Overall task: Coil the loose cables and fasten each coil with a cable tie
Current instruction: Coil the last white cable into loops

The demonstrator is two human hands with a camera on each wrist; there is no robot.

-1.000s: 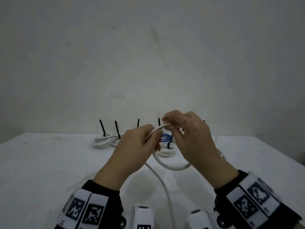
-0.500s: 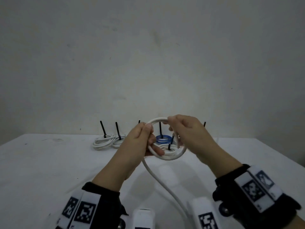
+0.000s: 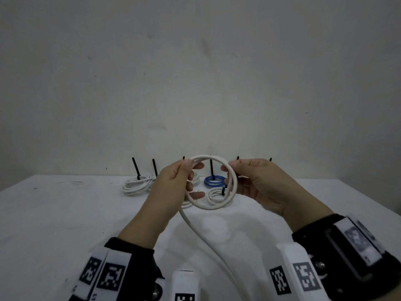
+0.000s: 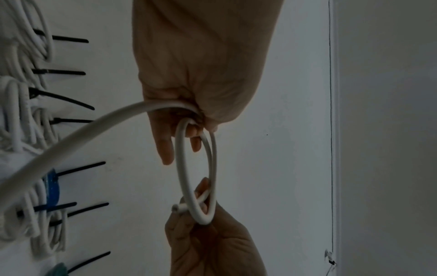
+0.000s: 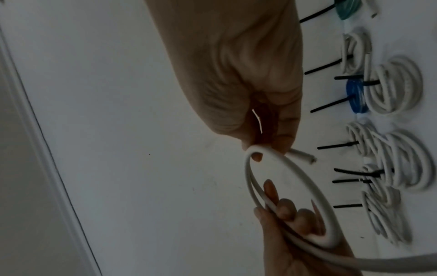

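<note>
A thick white cable (image 3: 210, 207) is wound into a small upright ring of about two turns, held above the table between both hands. My left hand (image 3: 173, 185) grips the ring's left side, thumb on top and fingers through the loop. My right hand (image 3: 256, 183) pinches the ring's right side, where the cut cable end (image 5: 376, 156) sticks out past the fingertips. The loose tail (image 3: 208, 240) runs down from the left hand toward me. In the left wrist view the ring (image 4: 196, 173) spans both hands.
Several tied coils lie at the back of the white table (image 3: 65, 213): white ones (image 3: 136, 185), a blue one (image 3: 214, 181), and a teal one (image 5: 347, 8), each with a black cable tie (image 3: 136, 169) sticking up. The wall stands close behind them.
The ring has gained a turn and risen upright between the hands. My right hand has shifted from the ring's top to its right side, and the hands have drawn a little apart.
</note>
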